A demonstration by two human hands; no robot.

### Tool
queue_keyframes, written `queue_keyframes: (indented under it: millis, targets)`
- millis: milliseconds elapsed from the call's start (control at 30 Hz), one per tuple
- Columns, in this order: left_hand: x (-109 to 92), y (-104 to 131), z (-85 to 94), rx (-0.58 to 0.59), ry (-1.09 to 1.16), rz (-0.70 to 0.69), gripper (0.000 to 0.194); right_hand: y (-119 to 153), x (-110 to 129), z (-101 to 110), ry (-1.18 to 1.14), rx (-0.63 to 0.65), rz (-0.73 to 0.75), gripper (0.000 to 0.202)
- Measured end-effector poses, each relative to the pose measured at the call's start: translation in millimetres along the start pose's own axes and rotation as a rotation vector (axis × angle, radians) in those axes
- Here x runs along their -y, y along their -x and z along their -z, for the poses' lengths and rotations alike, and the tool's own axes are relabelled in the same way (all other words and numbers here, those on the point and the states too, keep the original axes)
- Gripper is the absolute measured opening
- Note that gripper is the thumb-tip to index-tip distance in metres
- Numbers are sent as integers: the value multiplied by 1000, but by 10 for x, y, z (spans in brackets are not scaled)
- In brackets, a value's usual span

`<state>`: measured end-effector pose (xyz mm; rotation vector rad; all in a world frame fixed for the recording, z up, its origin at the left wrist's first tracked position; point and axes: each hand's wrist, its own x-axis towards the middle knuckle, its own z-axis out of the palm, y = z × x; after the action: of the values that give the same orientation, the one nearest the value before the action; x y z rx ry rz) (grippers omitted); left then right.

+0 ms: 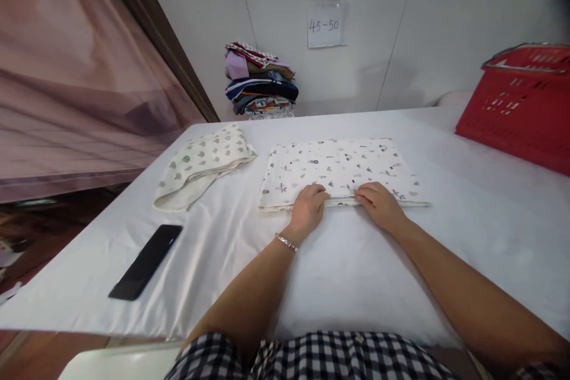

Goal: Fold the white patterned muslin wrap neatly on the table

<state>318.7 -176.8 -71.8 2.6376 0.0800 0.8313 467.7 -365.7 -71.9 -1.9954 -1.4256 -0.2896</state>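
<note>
A white cloth with small printed figures (338,163) lies folded in a flat rectangle on the white-covered table (356,273). My left hand (309,206) pinches its near edge left of the middle, thumb and fingers together; a bracelet circles that wrist. My right hand (378,203) pinches the same edge a little farther right. Between the two hands the layers at the near edge are slightly parted. A second cloth, cream with grey-green prints (205,160), rests loosely folded to the left, touched by neither hand.
A black phone (146,261) lies at the left front of the table. Behind the table's far edge rises a stack of folded clothes (261,83) against the wall. A red basket (519,107) stands at the far right. Pink curtains (89,71) hang at the left.
</note>
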Motion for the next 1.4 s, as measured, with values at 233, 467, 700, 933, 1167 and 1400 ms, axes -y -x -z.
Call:
queue_keyframes:
  millis: [233, 467, 700, 933, 1167, 1400]
  targets:
    - [-16, 8, 9, 75, -102, 4, 18, -9, 19, 1, 34, -11, 47, 24]
    - [-71, -40, 29, 110, -169, 10, 10, 0, -10, -28, 29, -36, 88, 23]
    - [-111, -70, 31, 110, -168, 10, 14, -7, -9, -39, 46, -46, 97, 25]
    - [-159, -42, 90, 69, -136, -51, 12, -1, 5, -31, 55, -30, 115, 24]
    - [-145, -50, 77, 109, -134, 12, 11, 17, 31, -24, 85, 16, 137, 22]
    - [-146, -63, 54, 77, -112, 115, 9, -1, 31, -48, 147, 20, 111, 21]
